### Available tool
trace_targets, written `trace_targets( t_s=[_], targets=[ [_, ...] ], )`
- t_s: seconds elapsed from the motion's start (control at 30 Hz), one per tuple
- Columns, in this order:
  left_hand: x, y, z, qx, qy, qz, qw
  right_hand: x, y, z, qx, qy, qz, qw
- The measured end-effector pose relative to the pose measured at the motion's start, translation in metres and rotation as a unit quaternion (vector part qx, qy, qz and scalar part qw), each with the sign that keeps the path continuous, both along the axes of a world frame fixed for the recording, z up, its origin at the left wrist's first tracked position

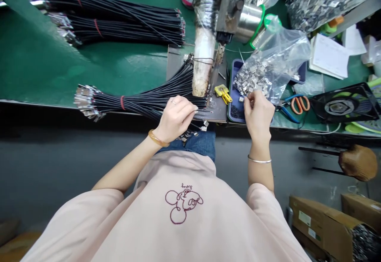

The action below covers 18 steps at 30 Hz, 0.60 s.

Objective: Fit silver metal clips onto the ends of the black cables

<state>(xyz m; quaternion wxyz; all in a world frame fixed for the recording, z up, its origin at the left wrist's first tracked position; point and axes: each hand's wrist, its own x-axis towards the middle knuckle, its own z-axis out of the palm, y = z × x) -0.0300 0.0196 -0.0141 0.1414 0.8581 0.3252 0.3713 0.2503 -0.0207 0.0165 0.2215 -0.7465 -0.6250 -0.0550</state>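
My left hand point(177, 118) is closed in a pinch on a thin black cable point(204, 111), whose bare end points right. Beside it a bundle of black cables point(139, 102) lies along the table edge, tied with a red band and ending in metal plugs at its left. Over the blue tray point(231, 95), my right hand point(258, 113) has its thumb and fingers pressed together. A small metal connector point(241, 100) is right by those fingertips; whether they grip it is unclear. Loose connectors point(253, 75) spill from a clear bag beyond this hand.
A soldering fixture with a wrapped tube point(204, 62) stands between my hands. A yellow clip point(223, 93) lies near the tray. Rightward are pliers point(287, 109), scissors point(300, 104) and a black fan point(345, 105). Two tied cable bundles point(125, 26) lie at the back left.
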Motion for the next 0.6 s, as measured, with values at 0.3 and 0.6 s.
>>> trace_targets(
  t_s=[0.3,0.6],
  targets=[
    [0.015,-0.01,0.002,0.022,-0.046,-0.077,0.996,-0.007,0.018,-0.001,-0.072,0.042,0.013,0.996],
    [0.018,-0.012,0.01,-0.201,-0.154,-0.064,0.965,-0.048,-0.037,0.018,0.055,0.374,0.074,0.923]
  ],
)
